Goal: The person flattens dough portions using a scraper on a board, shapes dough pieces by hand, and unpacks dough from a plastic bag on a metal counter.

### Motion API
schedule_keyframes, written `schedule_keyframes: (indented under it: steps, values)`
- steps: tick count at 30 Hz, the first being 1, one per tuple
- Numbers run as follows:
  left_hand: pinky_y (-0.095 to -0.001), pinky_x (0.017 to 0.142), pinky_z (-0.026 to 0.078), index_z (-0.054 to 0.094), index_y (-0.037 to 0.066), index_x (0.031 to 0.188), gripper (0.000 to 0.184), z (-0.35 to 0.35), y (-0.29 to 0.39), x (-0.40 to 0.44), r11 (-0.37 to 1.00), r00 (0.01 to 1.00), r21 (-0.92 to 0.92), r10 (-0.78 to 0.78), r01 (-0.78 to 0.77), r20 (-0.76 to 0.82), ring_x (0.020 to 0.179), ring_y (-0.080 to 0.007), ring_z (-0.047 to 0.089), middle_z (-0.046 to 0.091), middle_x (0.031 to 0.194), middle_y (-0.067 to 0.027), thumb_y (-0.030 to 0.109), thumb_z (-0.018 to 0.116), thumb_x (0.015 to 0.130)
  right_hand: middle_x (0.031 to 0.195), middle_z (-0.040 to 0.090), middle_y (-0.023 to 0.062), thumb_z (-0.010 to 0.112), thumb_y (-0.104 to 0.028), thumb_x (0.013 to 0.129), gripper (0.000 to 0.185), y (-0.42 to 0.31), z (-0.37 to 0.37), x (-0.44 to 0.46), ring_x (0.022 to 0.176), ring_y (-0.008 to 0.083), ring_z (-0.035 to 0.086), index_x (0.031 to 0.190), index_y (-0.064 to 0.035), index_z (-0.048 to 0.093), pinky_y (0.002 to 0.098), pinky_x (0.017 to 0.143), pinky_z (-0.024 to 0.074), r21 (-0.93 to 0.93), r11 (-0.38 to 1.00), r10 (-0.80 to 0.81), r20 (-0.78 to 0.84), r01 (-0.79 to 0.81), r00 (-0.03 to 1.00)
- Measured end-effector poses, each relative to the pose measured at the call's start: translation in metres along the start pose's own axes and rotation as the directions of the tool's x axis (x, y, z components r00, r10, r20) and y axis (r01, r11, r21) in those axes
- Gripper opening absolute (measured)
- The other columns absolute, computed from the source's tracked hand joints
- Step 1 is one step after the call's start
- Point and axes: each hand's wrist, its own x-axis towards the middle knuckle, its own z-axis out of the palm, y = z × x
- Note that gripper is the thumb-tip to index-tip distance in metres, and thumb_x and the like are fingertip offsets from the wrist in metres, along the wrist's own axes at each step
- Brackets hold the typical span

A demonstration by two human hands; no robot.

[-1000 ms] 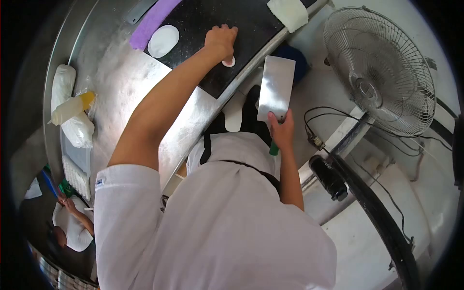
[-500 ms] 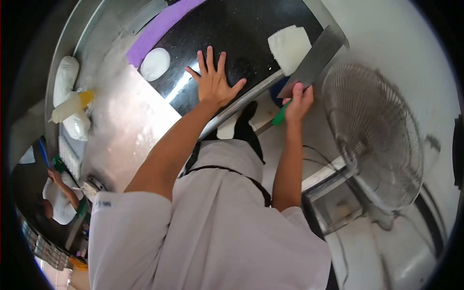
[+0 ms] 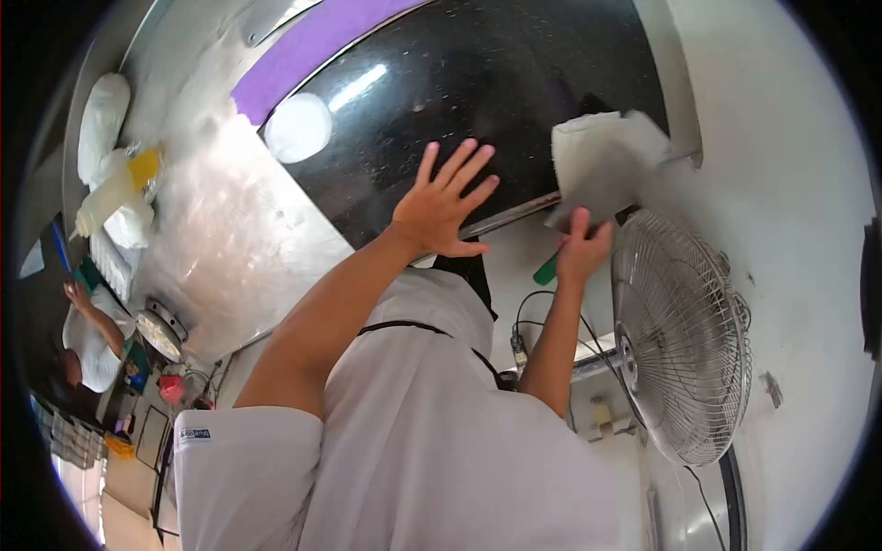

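Observation:
My left hand has its fingers spread, over the near edge of the black work board, holding nothing. In my right hand is a broad-bladed cleaver. Its green handle sticks out below the fingers, and motion blurs the blade. Just beyond the blade, a folded white cloth lies at the right side of the board, partly covered by it. A round white disc rests at the board's left edge.
A purple cloth runs along the board's far left edge. To the right stands a wire-caged fan with cables. On the steel counter at left are white bags and a yellow-capped bottle. Another person works at far left.
My left hand has lifted and drawn back toward the board's near edge. The cleaver has swung from beside the cloth to overlap it. The view has shifted too.

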Motion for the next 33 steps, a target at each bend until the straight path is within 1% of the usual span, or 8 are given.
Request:
schedule_keyframes:
  steps: [10,13,17,21,24,26,29,33]
  values:
    - [-0.0621,0.12,0.016,0.063,0.006,0.119,0.064,0.003,-0.007,-0.008,0.949,0.911,-0.064,0.277,-0.31,-0.304,0.148,-0.0343,0.035,0.04,0.158,-0.0156,0.056,0.07,0.08,0.072,0.058,0.005,0.067,-0.041,0.099,0.042,-0.001,-0.019,-0.137,0.048,0.0125,0.052,0.096,-0.001,0.058,0.0297,0.044,0.0408,0.001,0.998,0.059,-0.143,-0.06,0.988]
    - [-0.0539,0.102,0.04,0.056,0.005,0.122,0.058,-0.002,-0.026,0.031,0.907,0.795,-0.335,0.0,-0.255,-0.607,0.132,-0.0419,0.048,0.051,0.142,-0.0235,0.038,0.078,0.08,0.07,0.056,0.0029,0.065,-0.038,0.101,0.038,0.008,-0.026,-0.217,0.046,0.0116,0.051,0.097,-0.0015,0.058,0.0291,0.043,0.0406,0.124,0.989,0.115,-0.247,-0.086,0.962]
    - [-0.055,0.103,0.038,0.053,0.004,0.126,0.06,-0.038,0.017,0.059,0.871,0.808,-0.488,-0.247,-0.056,-0.534,0.132,-0.0418,0.047,0.049,0.143,-0.022,0.047,0.071,0.089,0.068,0.056,0.0022,0.065,-0.036,0.102,0.035,0.038,-0.009,-0.293,0.046,0.011,0.05,0.1,-0.0008,0.059,0.0289,0.043,0.0407,0.251,0.947,0.269,-0.282,-0.2,0.921]
    - [-0.0543,0.115,0.028,0.049,0.007,0.141,0.069,0.014,0.001,-0.019,0.934,0.84,0.051,0.341,-0.353,-0.423,0.143,-0.04,0.038,0.041,0.153,-0.0221,0.049,0.069,0.09,0.067,0.055,0.0015,0.067,-0.042,0.099,0.038,0.071,0.008,-0.319,0.047,0.0101,0.052,0.096,-0.0049,0.058,0.0284,0.041,0.0416,0.164,0.953,0.288,-0.222,-0.255,0.932]
    - [-0.0497,0.113,0.034,0.044,-0.001,0.143,0.071,0.017,-0.019,0.008,0.974,0.849,-0.112,0.114,-0.198,-0.516,0.137,-0.0397,0.044,0.037,0.152,-0.0264,0.045,0.067,0.094,0.075,0.063,0.0052,0.077,-0.042,0.091,0.044,0.077,0.008,-0.312,0.057,0.0132,0.057,0.101,-0.0018,0.063,0.0308,0.052,0.046,0.116,0.961,0.268,-0.168,-0.251,0.949]
    - [-0.0425,0.105,0.042,0.041,-0.005,0.141,0.066,-0.011,-0.021,0.036,0.674,0.768,-0.733,-0.42,-0.093,-0.484,0.124,-0.0347,0.054,0.041,0.145,-0.0275,0.038,0.065,0.097,0.088,0.072,0.0102,0.081,-0.042,0.087,0.051,0.065,0.015,-0.28,0.076,0.0199,0.067,0.111,0.0004,0.067,0.0354,0.07,0.0526,0.062,0.997,0.045,-0.055,-0.042,0.997]
    - [-0.0394,0.102,0.045,0.041,-0.005,0.14,0.062,-0.041,-0.013,0.02,0.792,0.823,-0.605,-0.289,-0.082,-0.489,0.116,-0.0332,0.058,0.044,0.141,-0.0271,0.031,0.067,0.096,0.102,0.075,0.0186,0.084,-0.041,0.081,0.057,0.027,0.034,-0.236,0.093,0.0337,0.073,0.118,-0.0013,0.068,0.041,0.083,0.0546,-0.052,0.993,-0.089,0.27,0.107,0.959]
    - [-0.0687,0.118,0.016,0.042,0.008,0.152,0.092,-0.004,-0.017,-0.067,0.872,0.94,0.357,0.337,-0.335,0.06,0.153,-0.0358,0.025,0.025,0.166,-0.0158,0.065,0.065,0.084,0.101,0.073,0.023,0.087,-0.042,0.071,0.062,0.011,0.066,-0.183,0.095,0.0409,0.071,0.116,-0.0035,0.068,0.0451,0.087,0.0539,-0.178,0.948,-0.146,0.496,0.265,0.856]
